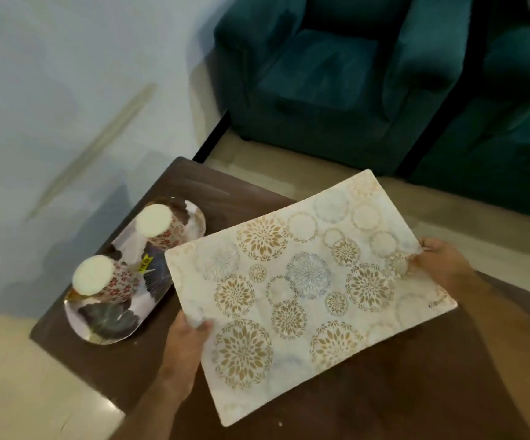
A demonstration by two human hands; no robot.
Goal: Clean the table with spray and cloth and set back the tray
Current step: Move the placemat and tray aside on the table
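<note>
Both hands, left hand [185, 339] and right hand [440, 260], pinch a stiff rectangular floral placemat [304, 290] over the glossy dark wooden bench [384, 392], its corner hiding part of the oval tray [105, 325].

Dim indoor light, soft motion blur throughout, wide-angle bending at edges

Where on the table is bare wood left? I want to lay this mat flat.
Bare wood on the table lies under and near of the mat, between both hands. The far corner beyond the oval tray is free too. Crowded: the left edge, with tray and two cups.
</note>
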